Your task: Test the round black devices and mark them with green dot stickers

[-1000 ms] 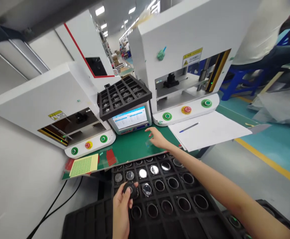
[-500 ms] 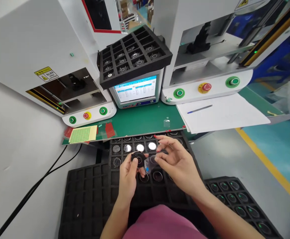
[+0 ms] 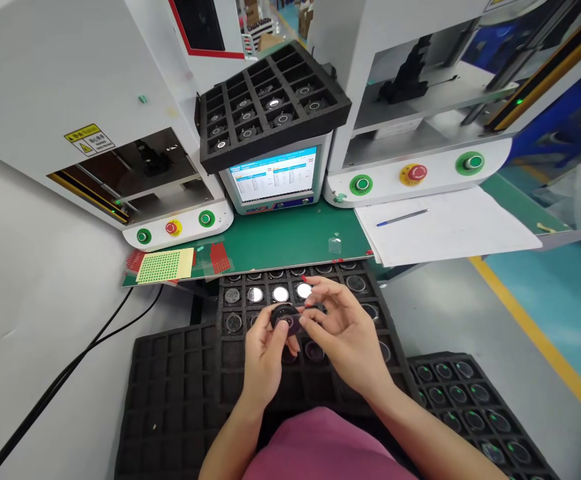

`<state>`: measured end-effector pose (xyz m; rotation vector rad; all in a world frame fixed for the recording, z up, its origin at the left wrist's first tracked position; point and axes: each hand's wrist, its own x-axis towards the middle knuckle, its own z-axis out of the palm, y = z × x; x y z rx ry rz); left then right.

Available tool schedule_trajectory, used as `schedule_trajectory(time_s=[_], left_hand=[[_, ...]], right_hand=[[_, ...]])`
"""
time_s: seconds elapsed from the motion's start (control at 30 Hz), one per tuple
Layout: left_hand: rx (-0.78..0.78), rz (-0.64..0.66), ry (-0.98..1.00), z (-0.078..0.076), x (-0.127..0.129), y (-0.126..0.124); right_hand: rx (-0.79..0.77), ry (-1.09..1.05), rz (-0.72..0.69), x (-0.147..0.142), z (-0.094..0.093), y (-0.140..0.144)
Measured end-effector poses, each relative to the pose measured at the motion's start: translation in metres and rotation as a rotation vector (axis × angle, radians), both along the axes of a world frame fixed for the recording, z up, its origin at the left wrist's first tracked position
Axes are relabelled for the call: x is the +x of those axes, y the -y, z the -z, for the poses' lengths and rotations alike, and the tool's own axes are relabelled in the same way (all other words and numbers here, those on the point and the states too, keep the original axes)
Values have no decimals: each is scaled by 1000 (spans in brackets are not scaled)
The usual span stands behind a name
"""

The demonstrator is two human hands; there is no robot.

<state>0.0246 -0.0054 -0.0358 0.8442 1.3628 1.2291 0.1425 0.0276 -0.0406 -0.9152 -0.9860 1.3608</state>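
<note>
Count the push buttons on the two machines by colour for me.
Green buttons: 4
Red buttons on yellow bases: 2
Total: 6

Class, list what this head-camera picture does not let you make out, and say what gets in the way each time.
- Round black part: its underside is covered by the left hand and right hand.
- Screen: text too small to read.
- Yellow warning label: print too small.
- Foam tray: middle pockets hidden by both hands; near edge behind the pink clothing.
- Right tray: cut off by the bottom edge.
</note>
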Motion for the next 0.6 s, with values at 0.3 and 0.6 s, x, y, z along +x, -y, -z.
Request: schedule_trajectory(time_s=[0.3,0.6], left_hand=[[12,-21,-118,6,-5,3],[-31,-127,-818,91,-96,45]], right_hand=[[50,95,137,5,11,-3],[60,365,219,34,71,11]])
